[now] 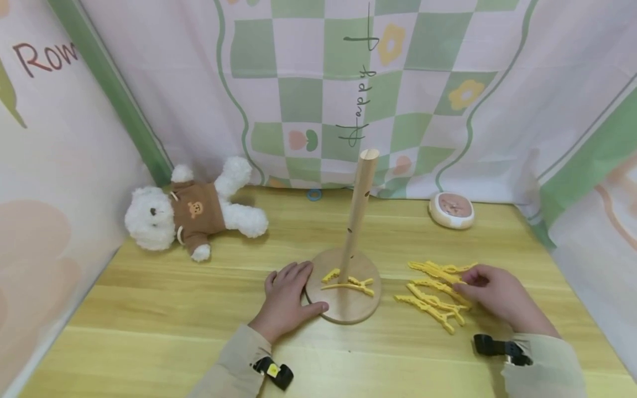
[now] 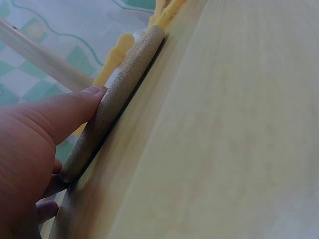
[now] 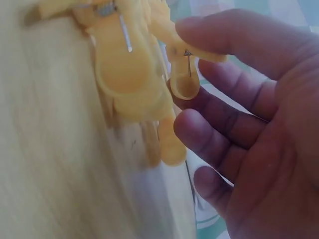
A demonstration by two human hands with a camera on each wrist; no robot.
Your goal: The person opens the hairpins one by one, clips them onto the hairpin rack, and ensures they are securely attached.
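Observation:
A wooden post (image 1: 355, 215) rises from a round wooden base (image 1: 343, 313), with yellow pieces lying on the base around its foot. My left hand (image 1: 287, 303) holds the base's left rim, fingers along the side and thumb on the near edge; in the left wrist view the thumb (image 2: 75, 112) presses against the rim. Right of the base lies a group of long yellow plastic spring clips (image 1: 430, 304). At this group's right end, my right hand (image 1: 497, 293) pinches a yellow clip (image 3: 185, 82) between thumb and fingers. Small metal springs show on the clips in the right wrist view.
A white plush bear (image 1: 199, 207) in a brown top lies at the back left. A small white device with a pinkish face (image 1: 453, 210) sits at the back right. Near the back edge is a blue ring (image 1: 314, 194). Printed curtains (image 1: 298, 99) enclose the table.

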